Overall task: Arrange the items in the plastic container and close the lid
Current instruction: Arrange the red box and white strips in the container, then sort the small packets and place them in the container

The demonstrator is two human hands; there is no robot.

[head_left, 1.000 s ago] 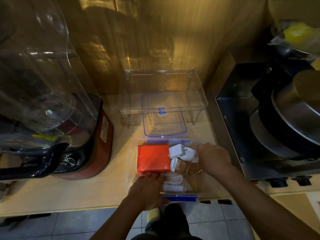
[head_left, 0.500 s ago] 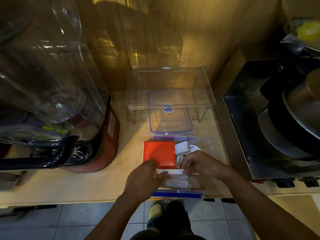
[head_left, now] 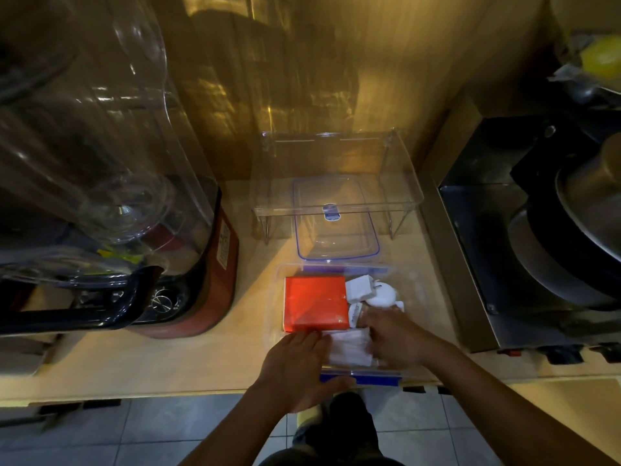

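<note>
A clear plastic container with blue clips stands open at the counter's front edge. Inside lie an orange-red box on the left, a white plug adapter and a round white item at the back right. A white packet lies across the front part. My left hand rests flat on the container's front left edge, fingertips touching the packet. My right hand is inside the container, fingers on the packet's right end. The clear lid with a blue rim lies behind the container.
A clear acrylic shelf riser stands over the lid against the wall. A large blender with a red base and clear jar fills the left. A steel stove with a pan lies to the right. Tiled floor lies below the counter edge.
My right hand moved from the small items at the right toward the front middle and onto the white packet. My left hand slid slightly down along the front edge.
</note>
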